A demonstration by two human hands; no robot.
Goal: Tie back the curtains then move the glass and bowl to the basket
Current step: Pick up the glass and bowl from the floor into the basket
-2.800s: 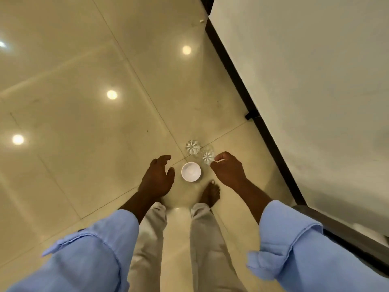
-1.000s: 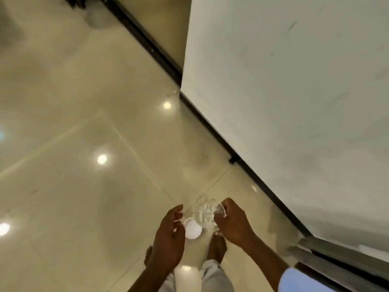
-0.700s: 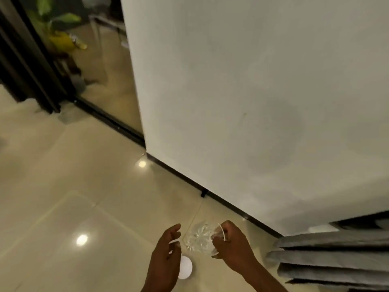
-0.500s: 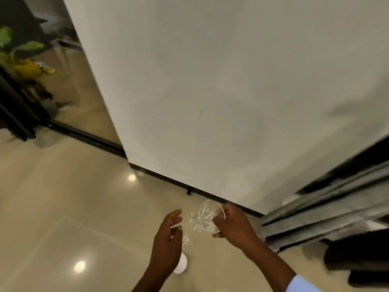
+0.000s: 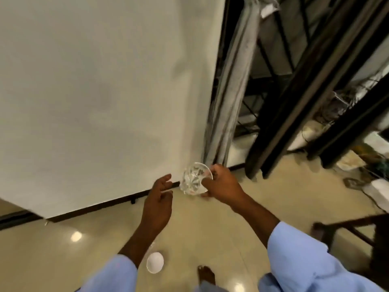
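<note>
**A:** What fills most of the view?

**B:** A broad white wall [image 5: 101, 91] takes up the left and centre, with a dark skirting strip along its foot. Below it lies a glossy cream tiled floor [image 5: 63, 260] carrying bright round reflections of lights.

**A:** And to the right?

**B:** A grey curtain [image 5: 229, 98] hangs gathered into a narrow column just beside the wall's edge. Past it stand dark window or door frames [image 5: 294, 98], blurred. Part of a dark wooden piece of furniture [image 5: 353, 228] shows at the lower right.

**A:** Where are the hands?

**B:** Both arms, in light blue sleeves, reach forward. The right hand [image 5: 223, 186] grips a clear cut-pattern glass [image 5: 194, 180], fingers curled round its side, holding it in the air in front of the wall's base, tilted. The left hand [image 5: 157, 205] is just beside the glass, apart from it, fingers loosely bent and holding nothing.

**A:** And the bowl?

**B:** A small white bowl [image 5: 155, 264] sits on the floor, below the left forearm. A bare foot [image 5: 206, 275] stands near it, to the right.
</note>
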